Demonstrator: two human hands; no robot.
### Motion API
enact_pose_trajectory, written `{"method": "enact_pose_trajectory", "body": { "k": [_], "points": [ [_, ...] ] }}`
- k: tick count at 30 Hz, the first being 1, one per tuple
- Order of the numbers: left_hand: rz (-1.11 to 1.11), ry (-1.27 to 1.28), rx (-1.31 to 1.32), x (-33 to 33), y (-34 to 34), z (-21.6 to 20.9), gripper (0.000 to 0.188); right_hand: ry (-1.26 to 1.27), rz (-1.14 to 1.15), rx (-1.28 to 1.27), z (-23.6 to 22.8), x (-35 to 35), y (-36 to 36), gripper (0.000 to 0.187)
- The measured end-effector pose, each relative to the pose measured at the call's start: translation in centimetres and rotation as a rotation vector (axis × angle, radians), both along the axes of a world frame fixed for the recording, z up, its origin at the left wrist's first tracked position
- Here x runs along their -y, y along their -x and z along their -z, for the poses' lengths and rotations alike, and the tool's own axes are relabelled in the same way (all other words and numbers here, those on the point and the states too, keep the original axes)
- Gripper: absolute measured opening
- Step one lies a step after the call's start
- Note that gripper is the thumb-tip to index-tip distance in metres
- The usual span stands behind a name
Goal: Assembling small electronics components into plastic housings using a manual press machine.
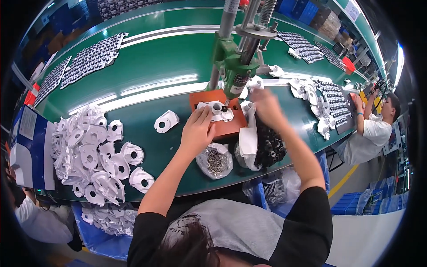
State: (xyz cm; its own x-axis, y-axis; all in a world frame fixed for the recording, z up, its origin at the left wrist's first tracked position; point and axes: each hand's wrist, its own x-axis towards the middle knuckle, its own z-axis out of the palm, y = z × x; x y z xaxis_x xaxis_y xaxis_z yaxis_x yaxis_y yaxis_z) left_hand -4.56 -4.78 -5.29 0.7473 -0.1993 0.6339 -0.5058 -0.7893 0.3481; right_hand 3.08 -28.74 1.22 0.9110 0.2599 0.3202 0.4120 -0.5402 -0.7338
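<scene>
My left hand (198, 127) holds a white plastic part (218, 112) down on an orange fixture block (231, 130), its fingers lying over the part's left side. A small black piece (225, 109) sits on the part, right under the tip of a green press tool (235, 78) on metal columns. To the right of the block, my right hand (267, 107) is smeared by motion, so its fingers and anything in them cannot be made out. White moulded pieces (255, 83) lie close behind that hand.
White housings (89, 149) are heaped at left; a single housing (167, 121) lies nearer the block. Close to me are a bag of screws (214, 161) and a pile of black parts (270, 147). Filled trays (93, 60) stand across the belt. Another person (371, 129) works at right.
</scene>
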Motion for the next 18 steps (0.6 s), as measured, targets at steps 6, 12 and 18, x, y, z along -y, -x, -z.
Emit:
{"method": "enact_pose_trajectory", "body": {
  "k": [6,12,18],
  "points": [
    [0.04,-0.009,-0.002,0.7,-0.4,-0.5,0.037,-1.038,-0.349,-0.346,-13.6,0.1,-18.7,0.025],
    [0.023,-0.107,-0.046,-0.1,-0.3,-0.4,0.039,-0.708,0.038,-0.099,-21.9,-8.6,-16.8,0.033],
    [0.08,-0.11,-0.006,1.9,-0.7,-1.6,0.037,0.237,0.743,1.402,-14.4,11.3,2.0,0.026]
  ]
}}
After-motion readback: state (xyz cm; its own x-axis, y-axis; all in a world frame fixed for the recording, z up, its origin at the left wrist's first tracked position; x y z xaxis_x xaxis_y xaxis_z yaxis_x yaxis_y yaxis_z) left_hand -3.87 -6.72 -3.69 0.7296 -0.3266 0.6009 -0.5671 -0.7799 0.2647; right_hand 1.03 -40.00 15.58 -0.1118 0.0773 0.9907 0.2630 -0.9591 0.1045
